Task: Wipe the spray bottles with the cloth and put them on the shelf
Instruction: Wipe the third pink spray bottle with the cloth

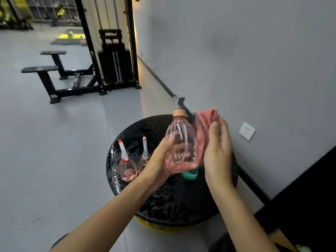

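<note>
The person holds one bottle up over the table, tilted a little with its spray head pointing away. The left hand cups the base from below and from the left, thumb on the near face and fingers curled under. That grip steadies the bottle and leaves its right side free for wiping.

The right hand lies flat against that side with the cloth sandwiched between palm and plastic. Its fingers are straight and close together, pressing rather than gripping, though the view does not show whether any finger hooks the cloth behind. The loose top of the cloth sticks up past the fingertips.

Two more bottles stand upright on the left of the table, just beside each other and probably waiting their turn. A teal object shows under the held bottle. No shelf is in view, so putting the bottles away looks well off yet.
</note>
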